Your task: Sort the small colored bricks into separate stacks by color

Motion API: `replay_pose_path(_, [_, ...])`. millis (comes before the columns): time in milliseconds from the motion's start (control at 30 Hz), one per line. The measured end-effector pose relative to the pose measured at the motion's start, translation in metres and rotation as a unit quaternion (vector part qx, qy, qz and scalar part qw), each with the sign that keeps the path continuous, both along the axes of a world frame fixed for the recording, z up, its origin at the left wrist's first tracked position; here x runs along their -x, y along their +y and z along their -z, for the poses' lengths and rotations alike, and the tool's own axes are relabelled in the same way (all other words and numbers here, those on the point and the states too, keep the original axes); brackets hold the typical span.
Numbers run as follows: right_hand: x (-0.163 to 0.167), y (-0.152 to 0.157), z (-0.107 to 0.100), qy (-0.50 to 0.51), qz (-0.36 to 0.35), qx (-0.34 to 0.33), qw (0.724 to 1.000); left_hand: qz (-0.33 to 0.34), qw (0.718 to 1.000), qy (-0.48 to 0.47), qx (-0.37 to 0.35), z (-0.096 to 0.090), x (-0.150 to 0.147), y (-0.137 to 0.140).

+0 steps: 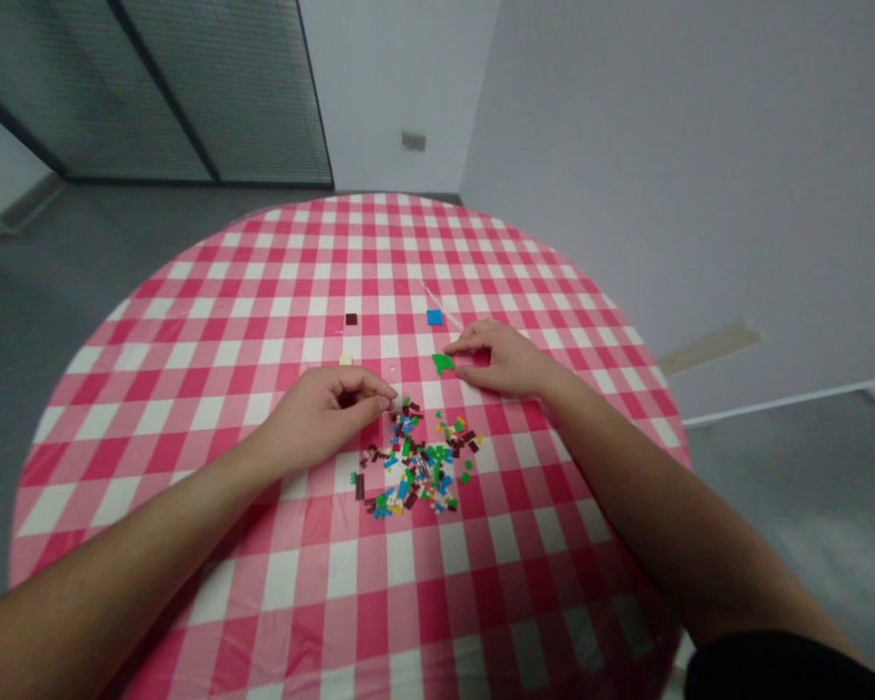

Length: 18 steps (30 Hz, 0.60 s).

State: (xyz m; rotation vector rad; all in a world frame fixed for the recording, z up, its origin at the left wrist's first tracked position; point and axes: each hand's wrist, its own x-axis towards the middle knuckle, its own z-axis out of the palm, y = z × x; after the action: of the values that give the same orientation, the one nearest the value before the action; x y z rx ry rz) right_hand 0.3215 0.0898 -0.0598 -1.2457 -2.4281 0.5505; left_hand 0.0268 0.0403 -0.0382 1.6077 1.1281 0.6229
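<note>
A loose pile of small toy building bricks (423, 467) in green, blue, brown, white and yellow lies on the checked tablecloth. My left hand (321, 413) is at the pile's upper left edge, thumb and forefinger pinched together; whatever is between them is too small to make out. Beyond the pile, my right hand (507, 360) has its thumb and forefinger at the edges of a small cluster of green bricks (443, 363) on the cloth. Just behind that cluster lies a blue square piece (435, 317). A cream piece (345, 360) sits behind my left hand, with a dark brown piece (351, 319) farther back.
The round table wears a red and white checked tablecloth (262, 243). A grey-white wall (663, 175) rises along the right, and a glass partition with blinds (211, 87) stands at the back left. A wall socket (413, 141) is beyond the table's far edge.
</note>
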Motion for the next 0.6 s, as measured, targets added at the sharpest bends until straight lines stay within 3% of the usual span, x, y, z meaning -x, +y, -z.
replay_pose_path(600, [0.0044, 0.0006, 0.0047, 0.006, 0.023, -0.014, 1.000, -0.003, 1.000, 0.000, 0.014, 0.0006, 0.0002, -0.0002])
